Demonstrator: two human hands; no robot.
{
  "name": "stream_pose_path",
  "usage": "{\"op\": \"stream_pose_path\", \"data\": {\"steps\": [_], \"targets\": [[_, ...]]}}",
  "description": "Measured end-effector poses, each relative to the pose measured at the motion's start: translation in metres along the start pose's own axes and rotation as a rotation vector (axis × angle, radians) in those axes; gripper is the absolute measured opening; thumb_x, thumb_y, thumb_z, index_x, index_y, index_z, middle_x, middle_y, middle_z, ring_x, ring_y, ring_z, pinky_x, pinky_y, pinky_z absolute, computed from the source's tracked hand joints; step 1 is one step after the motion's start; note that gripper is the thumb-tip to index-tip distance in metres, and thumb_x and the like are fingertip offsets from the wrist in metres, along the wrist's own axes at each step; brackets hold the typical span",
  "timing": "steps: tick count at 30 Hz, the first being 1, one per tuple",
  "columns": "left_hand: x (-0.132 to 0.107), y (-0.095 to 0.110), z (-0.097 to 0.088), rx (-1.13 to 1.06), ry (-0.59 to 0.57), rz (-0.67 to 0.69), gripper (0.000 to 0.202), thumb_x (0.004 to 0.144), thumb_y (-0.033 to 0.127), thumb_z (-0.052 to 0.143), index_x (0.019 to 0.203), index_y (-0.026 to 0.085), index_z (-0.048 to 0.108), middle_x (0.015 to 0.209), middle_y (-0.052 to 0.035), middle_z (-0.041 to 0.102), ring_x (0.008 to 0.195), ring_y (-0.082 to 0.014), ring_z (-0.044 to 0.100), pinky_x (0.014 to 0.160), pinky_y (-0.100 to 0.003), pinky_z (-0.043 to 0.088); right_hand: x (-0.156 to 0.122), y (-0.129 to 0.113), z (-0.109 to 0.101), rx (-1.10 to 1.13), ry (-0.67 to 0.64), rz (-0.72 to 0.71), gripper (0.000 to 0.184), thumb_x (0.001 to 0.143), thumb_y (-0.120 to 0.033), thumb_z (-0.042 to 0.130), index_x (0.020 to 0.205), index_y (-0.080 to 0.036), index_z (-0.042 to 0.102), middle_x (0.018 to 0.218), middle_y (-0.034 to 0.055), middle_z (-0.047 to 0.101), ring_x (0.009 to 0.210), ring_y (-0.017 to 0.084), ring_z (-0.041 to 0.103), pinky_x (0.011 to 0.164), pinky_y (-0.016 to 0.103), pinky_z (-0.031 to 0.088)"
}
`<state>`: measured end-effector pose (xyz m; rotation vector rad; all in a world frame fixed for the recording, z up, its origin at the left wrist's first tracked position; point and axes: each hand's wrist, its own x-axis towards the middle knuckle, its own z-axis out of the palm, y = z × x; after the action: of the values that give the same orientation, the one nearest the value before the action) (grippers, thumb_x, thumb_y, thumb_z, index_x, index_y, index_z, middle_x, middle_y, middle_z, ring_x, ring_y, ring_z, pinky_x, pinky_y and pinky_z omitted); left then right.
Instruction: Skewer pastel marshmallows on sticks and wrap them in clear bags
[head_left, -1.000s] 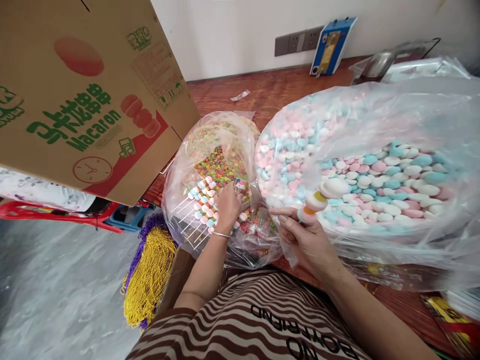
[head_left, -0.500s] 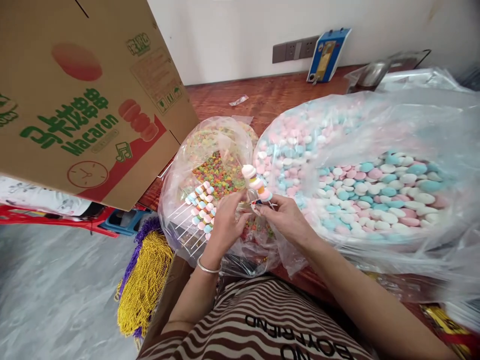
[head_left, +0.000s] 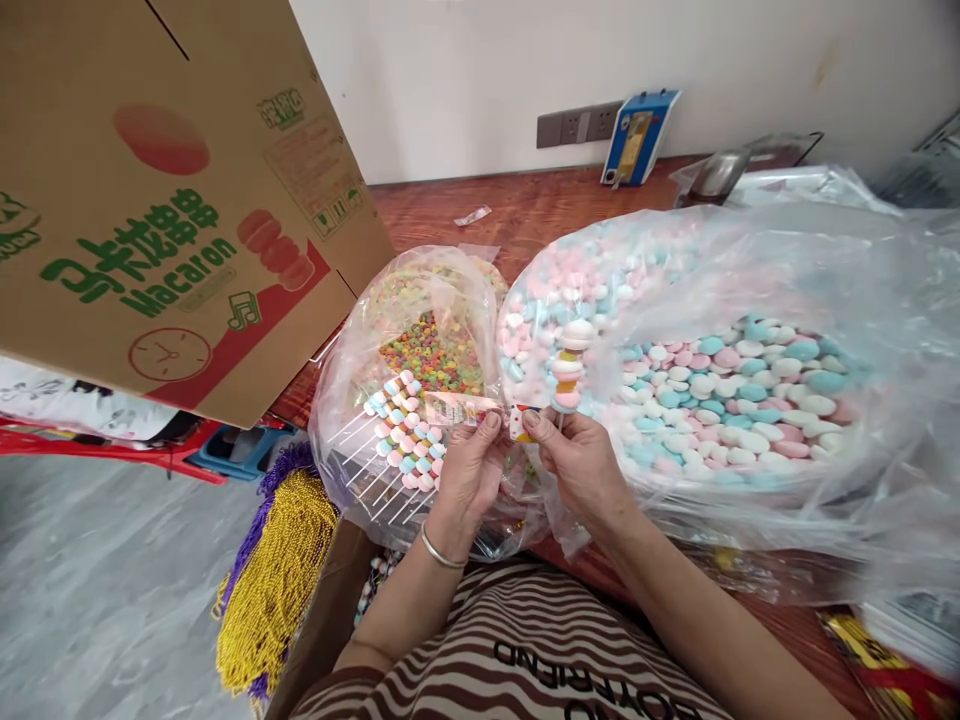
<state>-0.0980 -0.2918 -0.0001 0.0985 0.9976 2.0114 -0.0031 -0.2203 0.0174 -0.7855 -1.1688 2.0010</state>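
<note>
Table (head_left: pixel 525 205): reddish-brown wood, set against a white wall.
Centre right: a large clear bag (head_left: pixel 862 260) of pink, blue and white sweets lies across most of the top.
Centre left: a smaller clear bag (head_left: pixel 420 290) of tiny multicoloured sweets, touching the large one, with finished candy skewers (head_left: pixel 405 430) lying on its front edge.
Back: a scrap of wrapper (head_left: pixel 472 215) lies alone on bare wood; a blue box (head_left: pixel 637 135) leans on the wall; a metal pan (head_left: pixel 720 172) sits beside more plastic.
Left edge: a printed cardboard box (head_left: pixel 150 200) overhangs the table.
</note>
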Motion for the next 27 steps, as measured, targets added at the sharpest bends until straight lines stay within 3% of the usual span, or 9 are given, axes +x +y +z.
{"op": "stream_pose_path", "data": {"steps": [3,5,9,16,19,23,27], "targets": [[0.005,-0.006,0.007,0.06,0.09,0.103,0.033,0.059,0.028,0.093,0.079,0.017,0.069,0.078,0.0013,0.073,0.075,-0.0124,0.068,0.082,-0.028,0.054,-0.001,0.005,-0.006,-0.076,-0.022,-0.025,0.034,0.067,-0.047,0.086,0.079,-0.018,0.071,0.071,-0.0003,0.066,0.069,0.015,0.059,0.068,0.03,0.05],[0.005,-0.011,0.011,0.102,0.11,0.14,0.034,0.058,0.029,0.093,0.079,0.017,0.07,0.08,0.0008,0.074,0.079,-0.0143,0.069,0.085,-0.03,0.054,-0.001,0.006,-0.009,-0.138,-0.018,-0.045,0.034,0.069,-0.047,0.085,0.084,-0.018,0.073,0.075,0.0013,0.069,0.073,0.017,0.061,0.072,0.031,0.05],[0.003,-0.015,0.018,0.088,0.087,0.156,0.038,0.054,0.035,0.095,0.079,0.018,0.072,0.08,0.0005,0.075,0.079,-0.0147,0.07,0.082,-0.029,0.054,-0.002,0.005,-0.013,-0.268,0.042,-0.085,0.036,0.076,-0.051,0.077,0.074,-0.015,0.07,0.066,0.0008,0.064,0.063,0.014,0.052,0.061,0.028,0.044],[0.003,-0.013,0.013,-0.012,0.077,0.031,0.037,0.058,0.035,0.095,0.075,0.015,0.069,0.063,0.0048,0.065,0.053,-0.0062,0.056,0.055,-0.019,0.045,-0.006,0.0,-0.014,-0.342,0.064,-0.159,0.037,0.072,-0.052,0.08,0.074,-0.015,0.072,0.064,-0.0003,0.062,0.062,0.014,0.05,0.059,0.028,0.041],[0.007,-0.015,0.009,-0.118,0.079,-0.002,0.041,0.055,0.039,0.096,0.075,0.016,0.068,0.068,0.0026,0.068,0.062,-0.0104,0.063,0.062,-0.022,0.051,-0.008,-0.001,-0.016,-0.227,0.016,-0.122,0.041,0.075,-0.059,0.077,0.072,-0.018,0.072,0.058,-0.0017,0.055,0.061,0.014,0.051,0.058,0.027,0.042],[0.01,-0.017,0.006,-0.167,0.08,-0.034,0.038,0.065,0.04,0.092,0.085,0.016,0.071,0.085,-0.0026,0.076,0.074,-0.0145,0.069,0.071,-0.026,0.055,-0.011,-0.002,-0.018,-0.157,0.018,-0.092,0.043,0.084,-0.061,0.069,0.073,-0.019,0.071,0.048,-0.0057,0.038,0.055,0.013,0.045,0.053,0.026,0.039],[0.009,-0.019,0.004,-0.124,0.064,0.019,0.041,0.063,0.043,0.092,0.088,0.017,0.073,0.09,-0.0033,0.077,0.082,-0.0164,0.071,0.078,-0.027,0.055,-0.012,-0.006,-0.018,-0.228,-0.007,-0.082,0.036,0.081,-0.052,0.073,0.072,-0.019,0.066,0.055,-0.0044,0.046,0.057,0.012,0.045,0.054,0.025,0.038]]}}
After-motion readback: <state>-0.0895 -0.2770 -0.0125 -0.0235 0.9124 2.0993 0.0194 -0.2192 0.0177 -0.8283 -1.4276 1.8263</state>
